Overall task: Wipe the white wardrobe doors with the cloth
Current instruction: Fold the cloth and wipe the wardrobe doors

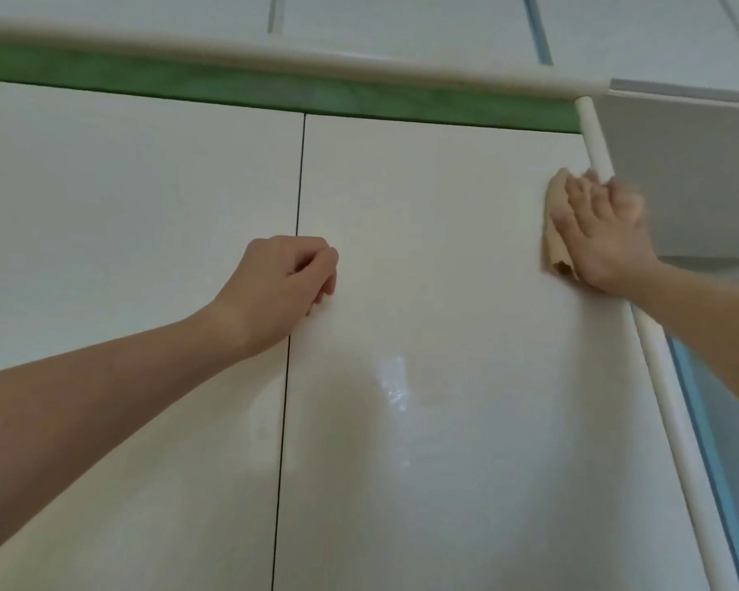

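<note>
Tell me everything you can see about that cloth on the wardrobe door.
The cloth is a tan rag, soft-looking and crumpled, with a darker fold at its lower end. It lies pressed against the white right-hand wardrobe door, high up near that door's right edge, beside the rounded white trim. The right hand, spread flat, covers most of it, so only its left strip and lower corner show. It is blurred, so its weave cannot be told.
</note>
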Tool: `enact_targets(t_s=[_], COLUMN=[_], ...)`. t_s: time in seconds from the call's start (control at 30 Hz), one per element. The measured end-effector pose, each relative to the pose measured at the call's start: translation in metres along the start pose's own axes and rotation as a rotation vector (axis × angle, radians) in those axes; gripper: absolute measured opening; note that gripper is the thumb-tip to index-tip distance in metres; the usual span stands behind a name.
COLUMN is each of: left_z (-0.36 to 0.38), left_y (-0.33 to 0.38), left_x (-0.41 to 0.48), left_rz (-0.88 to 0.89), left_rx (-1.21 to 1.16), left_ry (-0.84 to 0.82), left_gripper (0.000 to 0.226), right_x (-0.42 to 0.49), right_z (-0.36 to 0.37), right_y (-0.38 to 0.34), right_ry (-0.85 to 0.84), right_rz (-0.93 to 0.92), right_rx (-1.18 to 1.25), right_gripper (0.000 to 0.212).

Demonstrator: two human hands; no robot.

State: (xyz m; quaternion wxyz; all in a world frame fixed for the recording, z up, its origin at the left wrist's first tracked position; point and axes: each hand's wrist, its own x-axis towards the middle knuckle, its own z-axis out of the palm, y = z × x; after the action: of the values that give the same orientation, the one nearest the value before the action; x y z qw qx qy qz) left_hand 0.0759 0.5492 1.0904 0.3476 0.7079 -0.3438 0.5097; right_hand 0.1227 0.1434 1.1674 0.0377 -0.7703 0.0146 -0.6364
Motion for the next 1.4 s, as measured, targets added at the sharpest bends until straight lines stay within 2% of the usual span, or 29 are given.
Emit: enact_targets(t_s=[0.03,0.07,0.1,0.17,0.23,0.27,0.3,0.33,0.37,0.4,0.47,0.53,0.57,0.6,0.63,0.67,0.73,0.83,0.87,0.9,0.93,1.0,1.1,1.17,1.2,1.23,1.3,1.37,1.4], left_z=[-0.001,-0.001,0.0,0.003,0.007,0.006,0.007,0.004,-0.002,-0.009,-0.027,-0.041,-0.046,-0.048,-0.049,-0.049,-0.052,-0.064,-0.071,-0.079,-0.088,-0.107,-0.126,-0.133,-0.137,-0.141,-0.149,-0.158,-0.164], left_y=[0.001,0.001,0.001,0.0,0.001,0.0,-0.001,-0.003,-0.006,-0.01,-0.015,-0.018,-0.018,-0.019,-0.019,-0.019,-0.021,-0.03,-0.034,-0.037,-0.04,-0.047,-0.053,-0.059,-0.062,-0.065,-0.072,-0.079,-0.082], left_x=[0.001,0.002,0.003,0.003,0.001,-0.004,-0.008,-0.012,-0.016,-0.019,-0.021,-0.021,-0.02,-0.021,-0.022,-0.023,-0.029,-0.04,-0.043,-0.045,-0.046,-0.045,-0.051,-0.059,-0.063,-0.068,-0.076,-0.084,-0.086], left_rz=[0.001,0.0,-0.001,0.012,0.034,0.044,0.052,0.054,0.049,0.039,0.022,0.005,0.0,-0.006,-0.01,-0.017,-0.04,-0.069,-0.072,-0.071,-0.07,-0.081,-0.087,-0.095,-0.097,-0.099,-0.108,-0.112,-0.11], left_rx=[-0.009,-0.024,-0.04,-0.052,-0.039,-0.027,-0.02,0.001,0.029,0.045,0.072,0.099,0.111,0.119,0.125,0.13,0.134,0.175,0.197,0.215,0.228,0.24,0.238,0.229,0.227,0.226,0.226,0.232,0.243], left_ry=[0.013,0.032,0.055,0.101,0.103,0.087,0.065,0.041,0.016,0.005,0.03,0.074,0.091,0.104,0.11,0.11,0.094,0.017,-0.014,-0.037,-0.044,-0.023,0.031,0.046,0.041,0.028,-0.005,-0.062,-0.093], left_gripper=[0.037,0.038,0.038,0.037,0.037,0.037,0.037,0.037,0.037,0.037,0.038,0.038,0.038,0.038,0.038,0.038,0.038,0.039,0.038,0.038,0.038,0.038,0.04,0.04,0.039,0.039,0.039,0.039,0.04], right_x=[-0.002,-0.015,-0.036,-0.105,-0.17,-0.18,-0.173,-0.155,-0.131,-0.105,-0.061,-0.046,-0.051,-0.061,-0.08,-0.106,-0.176,-0.235,-0.221,-0.197,-0.165,-0.094,-0.048,-0.073,-0.102,-0.14,-0.23,-0.269,-0.255], right_z=[0.005,0.01,0.014,0.023,0.04,0.04,0.036,0.032,0.027,0.02,0.005,0.005,0.008,0.014,0.023,0.033,0.054,0.065,0.061,0.056,0.05,0.03,0.011,0.021,0.032,0.045,0.069,0.072,0.069], right_y=[-0.033,-0.073,-0.112,-0.178,-0.188,-0.176,-0.154,-0.134,-0.114,-0.096,-0.079,-0.109,-0.137,-0.169,-0.2,-0.229,-0.266,-0.254,-0.24,-0.227,-0.218,-0.21,-0.239,-0.287,-0.314,-0.339,-0.369,-0.361,-0.346], right_ry=[0.024,0.04,0.051,0.007,-0.117,-0.175,-0.19,-0.153,-0.087,-0.03,-0.024,-0.012,0.007,0.016,0.036,0.049,-0.032,-0.19,-0.216,-0.194,-0.124,-0.037,-0.058,-0.022,0.014,0.034,-0.043,-0.147,-0.174], right_rz=[0.003,-0.072,-0.223,-0.678,-1.133,-1.293,-1.373,-1.352,-1.245,-1.062,-0.587,-0.256,-0.205,-0.232,-0.337,-0.491,-0.895,-1.502,-1.581,-1.57,-1.474,-1.085,-0.501,-0.397,-0.456,-0.597,-1.02,-1.416,-1.509], right_rx=[0.039,0.064,0.068,0.034,-0.008,-0.004,-0.017,-0.058,-0.09,-0.093,-0.03,0.085,0.114,0.124,0.125,0.12,0.071,0.065,0.074,0.048,0.01,-0.011,0.099,0.142,0.154,0.164,0.132,0.101,0.122], right_gripper=[0.071,0.066,0.064,0.064,0.061,0.06,0.06,0.06,0.061,0.062,0.062,0.064,0.064,0.063,0.063,0.064,0.066,0.057,0.056,0.056,0.057,0.059,0.058,0.06,0.062,0.063,0.062,0.059,0.058])
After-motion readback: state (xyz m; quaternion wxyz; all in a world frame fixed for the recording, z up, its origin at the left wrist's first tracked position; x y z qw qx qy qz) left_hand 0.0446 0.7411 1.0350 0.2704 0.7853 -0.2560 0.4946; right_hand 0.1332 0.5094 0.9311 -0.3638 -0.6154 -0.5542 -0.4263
